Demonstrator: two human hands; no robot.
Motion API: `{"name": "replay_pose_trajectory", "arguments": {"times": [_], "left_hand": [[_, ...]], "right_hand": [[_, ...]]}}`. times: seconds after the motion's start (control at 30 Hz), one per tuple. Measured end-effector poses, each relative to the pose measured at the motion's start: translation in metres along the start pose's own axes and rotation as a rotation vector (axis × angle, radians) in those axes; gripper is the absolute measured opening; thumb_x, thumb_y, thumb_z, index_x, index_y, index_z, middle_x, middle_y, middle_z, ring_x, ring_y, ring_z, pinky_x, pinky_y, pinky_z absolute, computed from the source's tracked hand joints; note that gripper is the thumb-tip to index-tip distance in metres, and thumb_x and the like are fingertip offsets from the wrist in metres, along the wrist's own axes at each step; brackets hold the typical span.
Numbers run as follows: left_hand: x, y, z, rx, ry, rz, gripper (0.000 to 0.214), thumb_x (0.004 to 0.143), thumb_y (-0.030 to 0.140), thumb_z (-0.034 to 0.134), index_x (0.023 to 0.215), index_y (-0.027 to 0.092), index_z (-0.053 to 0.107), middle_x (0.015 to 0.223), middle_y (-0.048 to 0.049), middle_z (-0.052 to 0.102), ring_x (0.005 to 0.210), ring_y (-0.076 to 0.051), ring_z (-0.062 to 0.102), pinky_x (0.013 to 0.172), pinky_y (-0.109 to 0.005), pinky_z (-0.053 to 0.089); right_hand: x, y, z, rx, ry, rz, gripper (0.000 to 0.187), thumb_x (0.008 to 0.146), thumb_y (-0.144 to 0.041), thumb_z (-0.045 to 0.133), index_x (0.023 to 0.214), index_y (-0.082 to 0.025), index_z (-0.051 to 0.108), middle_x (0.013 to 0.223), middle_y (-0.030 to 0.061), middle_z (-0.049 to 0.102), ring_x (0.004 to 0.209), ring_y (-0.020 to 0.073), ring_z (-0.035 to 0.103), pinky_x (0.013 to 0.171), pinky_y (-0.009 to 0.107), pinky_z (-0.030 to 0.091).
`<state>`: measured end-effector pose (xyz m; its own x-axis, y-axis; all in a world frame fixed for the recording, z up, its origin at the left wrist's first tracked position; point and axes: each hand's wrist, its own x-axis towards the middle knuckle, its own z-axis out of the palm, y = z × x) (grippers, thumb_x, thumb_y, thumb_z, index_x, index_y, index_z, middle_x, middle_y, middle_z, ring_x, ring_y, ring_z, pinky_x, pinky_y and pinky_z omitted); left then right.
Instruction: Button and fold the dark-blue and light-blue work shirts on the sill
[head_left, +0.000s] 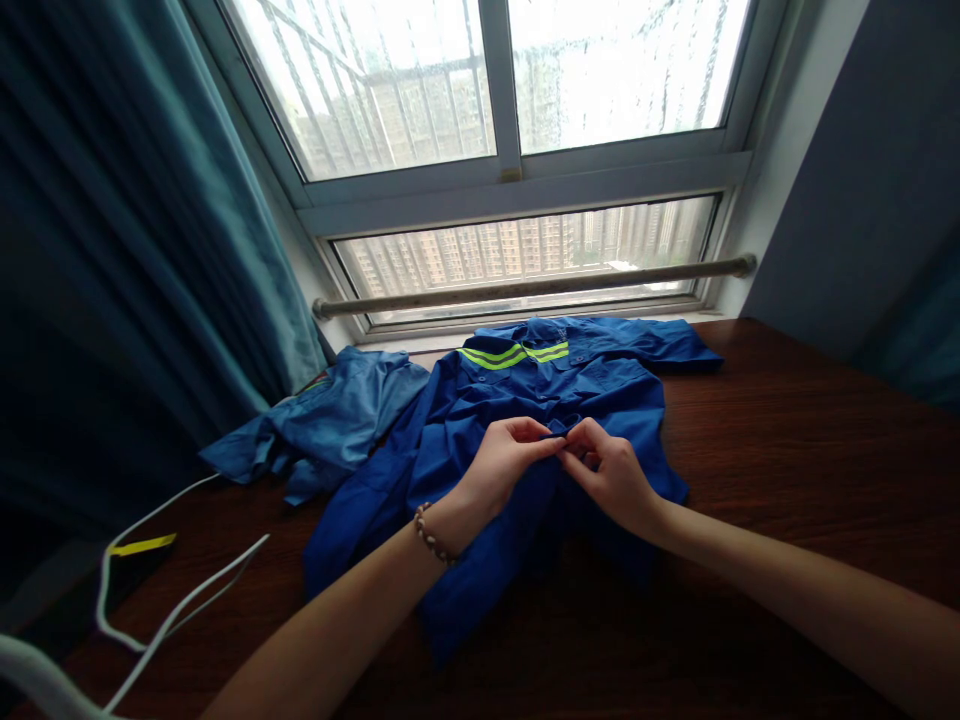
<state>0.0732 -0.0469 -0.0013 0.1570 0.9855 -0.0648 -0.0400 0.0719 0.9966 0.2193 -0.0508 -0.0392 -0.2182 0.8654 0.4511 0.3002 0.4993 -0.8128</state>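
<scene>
A blue work jacket [472, 440] with yellow-green stripes across its chest lies spread on the dark wooden table, collar toward the window. My left hand [510, 455] pinches the jacket's front edge near the middle, thumb and fingers together. Right beside it, my right hand [611, 475] grips the same raised bit of cloth, so the fingertips of both hands nearly touch. Whatever small detail sits between the fingertips is hidden. A braided bracelet [433, 535] circles my left wrist.
Another lighter blue garment [337, 420] lies crumpled at the left of the wooden table [795, 460]. White cable [180, 610] and a yellow strip [142, 546] are at the near left. A metal rail [525, 290] crosses the window behind; a curtain [187, 200] hangs at left.
</scene>
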Motion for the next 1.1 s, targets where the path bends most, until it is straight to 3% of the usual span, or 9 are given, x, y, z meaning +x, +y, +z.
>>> {"name": "replay_pose_trajectory", "arguments": {"times": [0.13, 0.37, 0.7, 0.93, 1.1], "left_hand": [[0.004, -0.004, 0.000, -0.276, 0.018, -0.163, 0.028, 0.049, 0.015, 0.078, 0.065, 0.012, 0.056, 0.058, 0.0013, 0.059, 0.057, -0.009, 0.057, 0.058, -0.018, 0.045], [0.009, -0.010, -0.001, -0.401, 0.068, -0.246, 0.019, 0.056, 0.012, 0.075, 0.063, 0.011, 0.057, 0.061, -0.0006, 0.058, 0.057, -0.007, 0.058, 0.059, -0.017, 0.048], [0.009, -0.018, 0.000, -0.390, 0.086, -0.219, 0.016, 0.059, 0.010, 0.072, 0.065, 0.011, 0.057, 0.062, -0.0009, 0.058, 0.056, -0.007, 0.057, 0.058, -0.018, 0.048], [0.006, -0.017, 0.000, -0.224, 0.086, -0.091, 0.020, 0.055, 0.016, 0.075, 0.066, 0.011, 0.059, 0.060, -0.0008, 0.059, 0.055, -0.007, 0.056, 0.054, -0.016, 0.043], [0.008, -0.016, -0.001, -0.232, 0.064, -0.121, 0.023, 0.052, 0.017, 0.076, 0.066, 0.010, 0.059, 0.057, 0.0007, 0.058, 0.051, -0.005, 0.053, 0.051, -0.016, 0.040]], "right_hand": [[-0.001, -0.003, -0.001, 0.032, 0.002, 0.020, 0.011, 0.081, -0.030, 0.049, 0.078, -0.019, 0.049, 0.068, 0.0009, 0.060, 0.062, 0.0141, 0.059, 0.053, 0.023, 0.043], [0.001, 0.001, -0.001, 0.121, 0.017, 0.059, 0.012, 0.079, -0.033, 0.052, 0.079, -0.021, 0.049, 0.064, 0.0005, 0.060, 0.059, 0.0151, 0.060, 0.053, 0.025, 0.046], [0.005, 0.007, 0.000, 0.237, -0.012, 0.137, 0.023, 0.074, -0.040, 0.058, 0.076, -0.020, 0.046, 0.058, -0.0009, 0.059, 0.053, 0.0154, 0.059, 0.048, 0.026, 0.045], [0.003, 0.011, 0.001, 0.178, 0.006, 0.134, 0.024, 0.073, -0.040, 0.059, 0.071, -0.021, 0.045, 0.058, -0.0005, 0.060, 0.054, 0.0168, 0.060, 0.050, 0.027, 0.046], [0.003, 0.010, 0.001, 0.192, 0.013, 0.127, 0.025, 0.072, -0.040, 0.060, 0.069, -0.022, 0.044, 0.058, -0.0003, 0.060, 0.054, 0.0172, 0.060, 0.050, 0.028, 0.047]]}}
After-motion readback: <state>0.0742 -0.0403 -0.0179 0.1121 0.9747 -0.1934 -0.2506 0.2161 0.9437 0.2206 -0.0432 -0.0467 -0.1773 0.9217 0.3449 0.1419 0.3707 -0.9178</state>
